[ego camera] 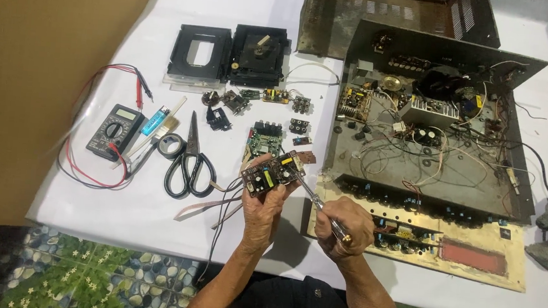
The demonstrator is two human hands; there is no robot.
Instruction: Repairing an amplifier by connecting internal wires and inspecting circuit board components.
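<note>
While the left hand [262, 206] pinches a small circuit board [272, 173], the right hand [344, 228] grips a screwdriver [320, 209], its tip hidden behind the board, near the table's [141, 209] front edge

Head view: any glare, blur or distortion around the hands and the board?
Head view: even, soft light, with only faint shadows under the scissors; the white table is bright, near blown out at top; the small circuit board in the left hand and the screwdriver in the right hand are slightly soft; wide-angle bending at the edges.

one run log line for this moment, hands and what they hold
left hand: holds small circuit board | right hand: holds screwdriver, tip at board edge | nearby: scissors, multimeter, open amplifier chassis
</note>
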